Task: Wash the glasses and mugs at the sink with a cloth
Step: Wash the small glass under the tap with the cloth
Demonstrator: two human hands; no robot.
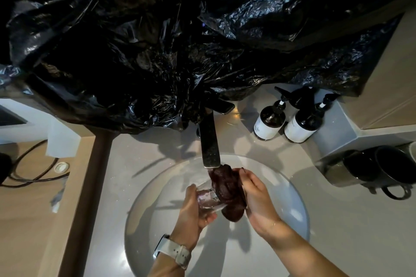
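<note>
Left hand (193, 210) is gripping my glass (208, 198); right hand (256, 198) is pinching the cloth (227, 191) under the tap (210, 141).

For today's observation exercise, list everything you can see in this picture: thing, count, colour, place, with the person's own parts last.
plastic sheet: one, black, draped above the tap
tap: one, dark, over the basin
basin: one, white, round, in the counter
pump bottles: two, dark with white labels, right of the tap
mugs: two, black, right counter
cable: one, black, left counter
glass: one, clear, in the left hand
cloth: one, dark brown, under the tap
watch: one, white, left wrist
left hand: grip on the glass
right hand: grip on the cloth
</note>
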